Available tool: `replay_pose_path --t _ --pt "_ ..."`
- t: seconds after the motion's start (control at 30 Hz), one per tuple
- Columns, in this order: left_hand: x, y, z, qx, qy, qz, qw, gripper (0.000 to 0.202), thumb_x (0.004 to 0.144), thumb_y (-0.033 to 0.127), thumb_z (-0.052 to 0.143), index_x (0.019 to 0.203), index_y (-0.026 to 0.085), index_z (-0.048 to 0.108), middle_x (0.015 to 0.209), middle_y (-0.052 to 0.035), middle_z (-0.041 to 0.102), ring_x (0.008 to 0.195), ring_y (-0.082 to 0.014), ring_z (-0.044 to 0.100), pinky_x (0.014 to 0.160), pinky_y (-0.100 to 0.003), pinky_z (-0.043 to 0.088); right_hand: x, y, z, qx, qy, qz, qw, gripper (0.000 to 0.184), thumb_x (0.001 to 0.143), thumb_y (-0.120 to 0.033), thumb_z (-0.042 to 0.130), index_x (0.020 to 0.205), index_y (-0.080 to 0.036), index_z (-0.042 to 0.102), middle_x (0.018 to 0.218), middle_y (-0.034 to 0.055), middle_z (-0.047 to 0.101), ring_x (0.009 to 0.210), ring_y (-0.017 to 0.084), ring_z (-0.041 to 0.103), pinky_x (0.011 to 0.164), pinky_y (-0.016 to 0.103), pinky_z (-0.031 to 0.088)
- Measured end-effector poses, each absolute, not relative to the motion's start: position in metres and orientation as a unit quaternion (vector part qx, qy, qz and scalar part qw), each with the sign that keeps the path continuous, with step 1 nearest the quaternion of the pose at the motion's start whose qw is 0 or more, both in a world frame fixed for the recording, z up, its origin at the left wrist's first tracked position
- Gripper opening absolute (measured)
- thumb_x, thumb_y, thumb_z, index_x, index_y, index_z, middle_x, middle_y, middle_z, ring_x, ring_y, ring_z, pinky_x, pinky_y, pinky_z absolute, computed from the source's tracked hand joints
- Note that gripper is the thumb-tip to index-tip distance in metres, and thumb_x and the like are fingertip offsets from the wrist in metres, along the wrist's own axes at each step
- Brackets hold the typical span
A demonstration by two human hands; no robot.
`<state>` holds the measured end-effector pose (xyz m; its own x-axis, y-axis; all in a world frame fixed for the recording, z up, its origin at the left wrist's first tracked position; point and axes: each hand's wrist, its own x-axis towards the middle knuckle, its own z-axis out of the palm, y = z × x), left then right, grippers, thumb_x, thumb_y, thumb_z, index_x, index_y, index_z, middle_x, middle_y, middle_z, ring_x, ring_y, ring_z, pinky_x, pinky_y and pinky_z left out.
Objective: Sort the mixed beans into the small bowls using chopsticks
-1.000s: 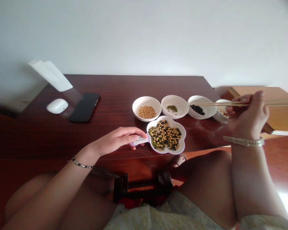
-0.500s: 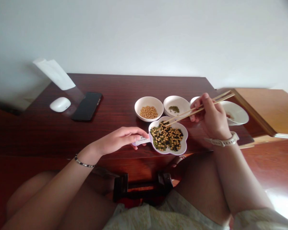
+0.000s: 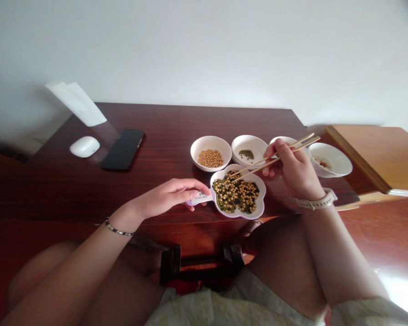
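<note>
a printed label (image 3: 200,196) is sitting on the handle of the lobed white dish (image 3: 209,197); its characters are remaining too small to read.

The right hand (image 3: 294,170) hides most of the white bowl (image 3: 281,139) behind it, contents included.

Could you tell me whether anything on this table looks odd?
The flower-shaped dish stands out: yellow, green and black beans lie mixed in it, while the leftmost white bowl holds only yellow beans.

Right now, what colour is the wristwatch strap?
The wristwatch strap is off-white, as the head view shows.
</note>
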<state>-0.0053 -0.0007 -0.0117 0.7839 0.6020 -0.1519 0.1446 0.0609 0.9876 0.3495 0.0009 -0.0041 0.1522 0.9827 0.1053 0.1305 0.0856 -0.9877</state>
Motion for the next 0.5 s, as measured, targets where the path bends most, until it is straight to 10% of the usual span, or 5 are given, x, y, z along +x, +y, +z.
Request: replay_pose_path --t 0.5 --pt "-0.0043 -0.0004 -0.0103 0.666 0.285 0.171 0.667 0.031 0.115 0.033 0.06 0.132 0.013 0.077 0.122 -0.0098 0.076 0.092 -0.0156 0.067 0.088 -0.028 0.06 0.3472 0.0035 -0.0076 -0.538 -0.522 0.4 0.527 0.057 0.101 -0.078 0.063 0.079 -0.026 0.07 0.058 0.0024 0.067 0.047 0.017 0.065 0.038 0.026 0.049"
